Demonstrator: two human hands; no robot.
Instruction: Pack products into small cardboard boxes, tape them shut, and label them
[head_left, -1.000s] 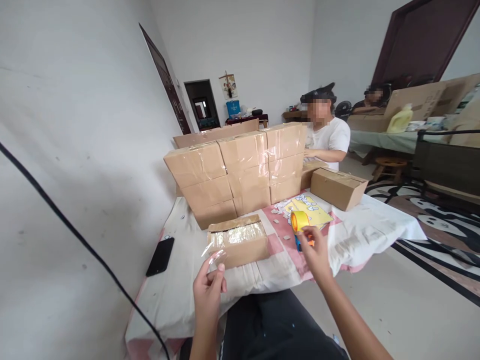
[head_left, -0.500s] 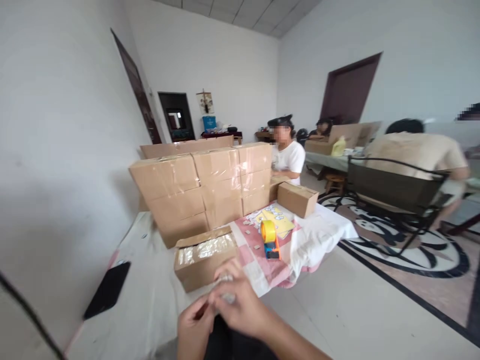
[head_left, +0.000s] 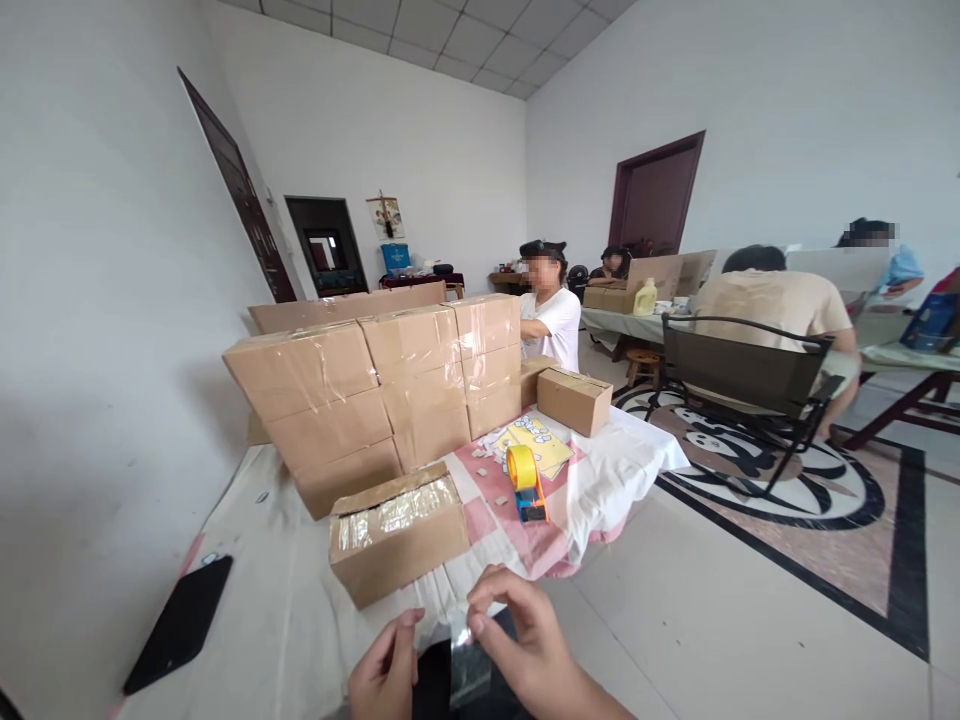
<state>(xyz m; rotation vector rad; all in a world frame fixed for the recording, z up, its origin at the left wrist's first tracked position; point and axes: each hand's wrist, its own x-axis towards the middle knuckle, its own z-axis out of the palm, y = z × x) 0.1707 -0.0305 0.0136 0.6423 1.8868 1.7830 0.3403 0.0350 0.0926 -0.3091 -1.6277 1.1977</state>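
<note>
My right hand [head_left: 525, 635] pinches the top of a small clear plastic bag [head_left: 466, 665], which hangs down over my dark lap. To its left, apart from the bag, my left hand [head_left: 386, 665] has its thumb and fingers pressed together; what they hold, if anything, is hidden. Just beyond my hands sits a cardboard box [head_left: 409, 545] with its top partly open and shiny clear-wrapped contents [head_left: 405, 505] showing. A yellow tape roll [head_left: 523, 467] in a blue and orange dispenser [head_left: 532, 507] lies on the cloth to the right of that box.
Stacked, taped cartons [head_left: 420, 390] form a wall behind the open box. Another carton [head_left: 574, 400] stands at the table's right, near yellow printed sheets [head_left: 536, 447] and small scraps. A black phone [head_left: 180, 625] lies at left. A co-worker [head_left: 551, 315] sits beyond the cartons.
My hands were together and have separated, the left one to the left and the right one to the right with the plastic bag. The camera view has shifted to the right.
</note>
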